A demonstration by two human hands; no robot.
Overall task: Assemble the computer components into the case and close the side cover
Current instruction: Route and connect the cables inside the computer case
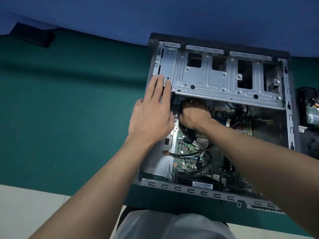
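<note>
left hand (151, 116) flat, right hand (194, 114) gripping cable (180, 109)

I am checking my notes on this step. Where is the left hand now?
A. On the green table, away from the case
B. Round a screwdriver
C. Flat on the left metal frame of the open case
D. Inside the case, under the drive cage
C: the left hand lies with straight fingers on the frame of the computer case; the right hand, under the drive cage, grips a black cable.
</note>
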